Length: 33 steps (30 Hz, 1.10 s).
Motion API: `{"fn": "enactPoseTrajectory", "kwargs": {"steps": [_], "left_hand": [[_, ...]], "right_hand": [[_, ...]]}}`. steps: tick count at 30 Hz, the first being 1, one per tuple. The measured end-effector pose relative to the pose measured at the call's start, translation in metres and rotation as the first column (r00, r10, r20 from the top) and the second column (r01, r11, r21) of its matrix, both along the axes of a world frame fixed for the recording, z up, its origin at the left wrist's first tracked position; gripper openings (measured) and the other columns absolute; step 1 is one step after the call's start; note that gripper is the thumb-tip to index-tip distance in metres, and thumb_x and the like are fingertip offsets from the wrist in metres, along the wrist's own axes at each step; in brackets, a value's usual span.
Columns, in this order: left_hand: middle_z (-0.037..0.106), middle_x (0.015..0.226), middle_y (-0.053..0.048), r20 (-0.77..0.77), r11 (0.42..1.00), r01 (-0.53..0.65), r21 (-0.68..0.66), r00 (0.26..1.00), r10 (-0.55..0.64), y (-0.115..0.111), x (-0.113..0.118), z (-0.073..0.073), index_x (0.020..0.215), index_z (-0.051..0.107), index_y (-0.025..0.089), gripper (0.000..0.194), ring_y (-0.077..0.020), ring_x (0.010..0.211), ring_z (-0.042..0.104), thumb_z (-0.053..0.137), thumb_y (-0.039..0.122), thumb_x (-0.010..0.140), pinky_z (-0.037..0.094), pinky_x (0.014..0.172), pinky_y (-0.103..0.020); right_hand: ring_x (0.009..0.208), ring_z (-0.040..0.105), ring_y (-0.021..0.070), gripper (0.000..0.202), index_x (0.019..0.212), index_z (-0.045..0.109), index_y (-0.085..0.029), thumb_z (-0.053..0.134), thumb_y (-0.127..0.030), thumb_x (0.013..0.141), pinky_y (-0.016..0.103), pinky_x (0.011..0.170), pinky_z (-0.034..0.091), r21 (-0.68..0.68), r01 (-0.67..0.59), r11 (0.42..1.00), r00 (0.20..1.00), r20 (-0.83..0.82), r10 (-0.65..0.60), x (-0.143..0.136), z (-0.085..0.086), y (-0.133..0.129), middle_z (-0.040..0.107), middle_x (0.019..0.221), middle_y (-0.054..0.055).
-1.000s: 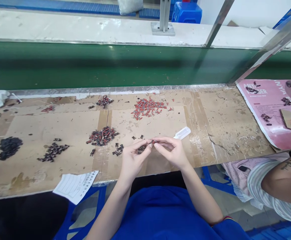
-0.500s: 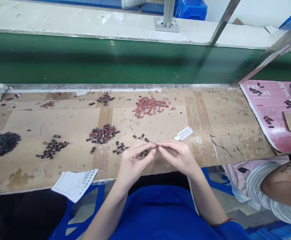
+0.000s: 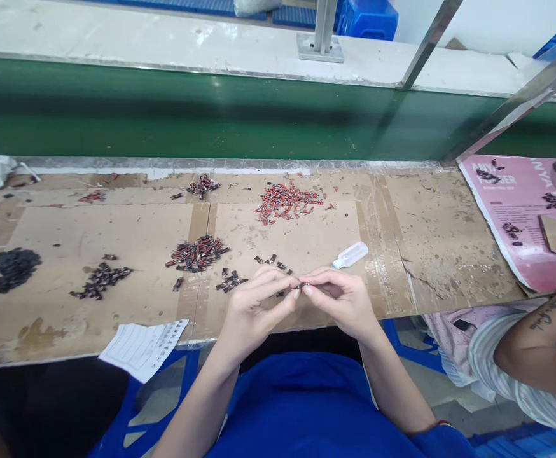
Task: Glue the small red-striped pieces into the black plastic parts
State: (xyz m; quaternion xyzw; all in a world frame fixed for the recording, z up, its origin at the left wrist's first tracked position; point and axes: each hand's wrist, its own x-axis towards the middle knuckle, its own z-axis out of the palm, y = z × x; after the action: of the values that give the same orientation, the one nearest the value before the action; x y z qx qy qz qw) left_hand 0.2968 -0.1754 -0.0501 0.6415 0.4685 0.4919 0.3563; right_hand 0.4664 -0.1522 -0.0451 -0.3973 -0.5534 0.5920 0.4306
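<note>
My left hand (image 3: 259,302) and my right hand (image 3: 342,296) meet at the fingertips above the front of the cardboard-covered table. Between them, both pinch a small dark part with a bit of red (image 3: 301,285); its exact kind is too small to make out. Several loose dark metallic pieces (image 3: 230,280) lie beside and behind my left hand, some partly hidden by it. A small white squeeze bottle (image 3: 352,254) lies just behind my right hand. Farther back is a pile of small red parts (image 3: 287,202), and to the left a pile of red-and-black parts (image 3: 199,253).
At the left are a heap of black pieces (image 3: 17,269) and a pile of dark metallic pieces (image 3: 101,280). A paper slip (image 3: 144,348) overhangs the front edge. A green-sided ledge (image 3: 187,117) runs behind. At right, a co-worker's arm (image 3: 535,331) is near a pink poster (image 3: 511,222).
My fingertips have shifted slightly around the small part, which shows less red now. The co-worker's forearm at the right has moved a little. The piles stay as they were.
</note>
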Motion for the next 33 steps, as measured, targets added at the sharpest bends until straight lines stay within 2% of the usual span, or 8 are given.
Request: {"fn": "enactPoseTrajectory", "kwargs": {"steps": [6, 10, 15, 20, 24, 28, 30, 33], "left_hand": [[0.071, 0.074, -0.005, -0.007, 1.0, 0.003, -0.011, 1.0, -0.003, 0.003, -0.002, -0.006, 0.087, 0.074, 0.021, 0.011, -0.0176, 0.074, 0.061, 0.064, 0.024, 0.084, 0.05, 0.069, -0.031], [0.073, 0.08, -0.004, -0.153, 0.991, -0.132, -0.031, 0.98, 0.126, 0.01, -0.024, -0.019, 0.084, 0.074, 0.022, 0.013, -0.0188, 0.078, 0.064, 0.063, 0.03, 0.083, 0.051, 0.076, -0.032], [0.074, 0.088, -0.009, -0.499, 0.819, -0.56, 0.122, 0.679, 0.539, 0.024, -0.084, -0.04, 0.087, 0.073, 0.021, 0.022, -0.0255, 0.087, 0.063, 0.057, 0.035, 0.084, 0.046, 0.09, -0.044], [0.072, 0.099, -0.015, -0.674, 0.715, -0.689, 0.121, 0.472, 0.569, 0.03, -0.098, -0.048, 0.104, 0.073, 0.02, 0.03, -0.0362, 0.108, 0.055, 0.053, 0.036, 0.088, 0.034, 0.095, -0.057], [0.072, 0.103, -0.014, -0.698, 0.777, -0.608, 0.159, 0.488, 0.525, 0.029, -0.07, -0.048, 0.099, 0.074, 0.021, 0.027, -0.0347, 0.106, 0.054, 0.05, 0.033, 0.092, 0.034, 0.091, -0.055], [0.073, 0.103, -0.007, -0.752, 0.957, -0.281, 0.073, 0.615, 0.238, 0.032, -0.055, -0.05, 0.096, 0.073, 0.028, 0.028, -0.0287, 0.105, 0.054, 0.05, 0.014, 0.089, 0.035, 0.09, -0.047], [0.073, 0.104, -0.005, -0.772, 0.995, -0.104, 0.001, 0.633, 0.067, 0.035, -0.055, -0.05, 0.1, 0.072, 0.029, 0.038, -0.0257, 0.106, 0.054, 0.047, 0.004, 0.086, 0.036, 0.09, -0.043], [0.073, 0.101, -0.006, -0.797, 0.998, -0.03, -0.057, 0.603, -0.028, 0.039, -0.058, -0.051, 0.101, 0.071, 0.025, 0.041, -0.0236, 0.102, 0.056, 0.044, 0.0, 0.085, 0.038, 0.086, -0.039]], "right_hand": [[0.084, 0.071, 0.0193, 0.021, 0.086, 0.075, -0.023, 0.068, -0.042, 0.083, 0.033, 0.079, 0.058, -0.017, 0.0, 1.0, 1.0, -0.001, 0.0, -0.009, -0.014, -0.001, 0.075, 0.09, 0.006], [0.097, 0.068, 0.0229, 0.023, 0.104, 0.073, -0.025, 0.063, -0.037, 0.088, 0.04, 0.091, 0.054, 0.275, -0.001, 0.961, 0.939, 0.332, -0.094, 0.002, -0.019, 0.011, 0.074, 0.102, 0.008], [0.122, 0.052, 0.0322, 0.041, 0.125, 0.063, -0.027, 0.063, -0.043, 0.088, 0.056, 0.104, 0.042, 0.57, -0.026, 0.821, 0.629, 0.648, -0.43, 0.062, -0.028, 0.034, 0.059, 0.129, 0.014], [0.127, 0.048, 0.0319, 0.048, 0.136, 0.053, -0.031, 0.058, -0.045, 0.09, 0.055, 0.104, 0.041, 0.425, -0.252, 0.869, 0.55, 0.802, -0.233, 0.108, -0.049, 0.046, 0.054, 0.136, 0.011], [0.114, 0.054, 0.0309, 0.036, 0.125, 0.061, -0.029, 0.052, -0.043, 0.093, 0.052, 0.099, 0.045, 0.401, -0.236, 0.885, 0.539, 0.812, -0.224, 0.11, -0.059, 0.051, 0.062, 0.117, 0.012], [0.106, 0.058, 0.0299, 0.035, 0.114, 0.066, -0.025, 0.058, -0.049, 0.089, 0.049, 0.094, 0.048, 0.415, -0.155, 0.897, 0.629, 0.741, -0.234, 0.106, -0.058, 0.051, 0.067, 0.11, 0.011], [0.101, 0.062, 0.0287, 0.037, 0.11, 0.067, -0.024, 0.064, -0.051, 0.084, 0.046, 0.089, 0.05, 0.426, -0.042, 0.904, 0.695, 0.662, -0.28, 0.105, -0.057, 0.048, 0.069, 0.108, 0.01], [0.089, 0.067, 0.0262, 0.04, 0.101, 0.069, -0.023, 0.074, -0.051, 0.074, 0.041, 0.079, 0.053, 0.407, 0.239, 0.882, 0.764, 0.481, -0.429, 0.101, -0.059, 0.041, 0.073, 0.099, 0.008]]}}
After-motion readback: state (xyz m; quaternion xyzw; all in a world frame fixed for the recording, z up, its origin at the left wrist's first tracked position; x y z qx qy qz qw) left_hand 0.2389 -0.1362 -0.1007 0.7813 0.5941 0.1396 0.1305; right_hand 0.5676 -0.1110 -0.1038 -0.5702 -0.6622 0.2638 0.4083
